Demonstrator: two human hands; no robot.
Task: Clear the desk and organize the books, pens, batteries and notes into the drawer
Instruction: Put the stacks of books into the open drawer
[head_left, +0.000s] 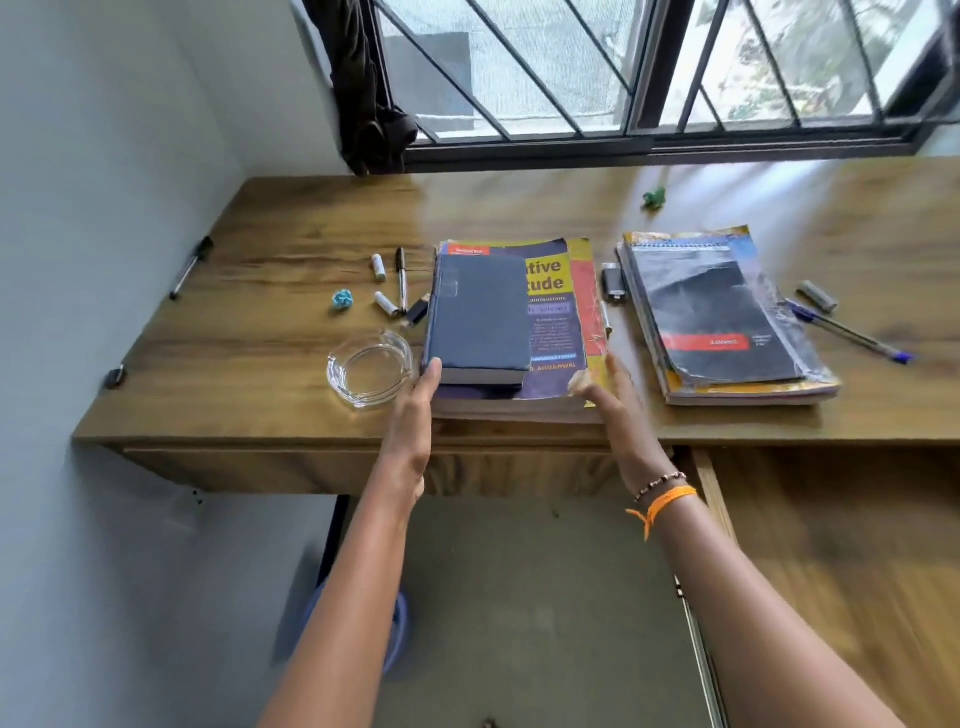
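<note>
A small dark blue book (480, 317) lies on a large yellow and purple book (558, 317) at the desk's front middle. My left hand (418, 405) touches the left front corner of this stack, fingers spread. My right hand (618, 400) rests against its right front corner, fingers apart. A second pile with a black spiral notebook (722, 317) lies to the right. Two white batteries (379, 267) (387, 303) and a black pen (401, 278) lie left of the stack. A blue pen (852, 332) lies at the right. The open drawer (831, 545) is at lower right.
A glass ashtray (371, 369) sits by my left hand. A crumpled blue note (343, 300), a black marker (191, 267) at the desk's left edge, a dark lighter (614, 280), a grey cap (817, 296) and a green crumpled scrap (655, 197) lie about. The window is behind.
</note>
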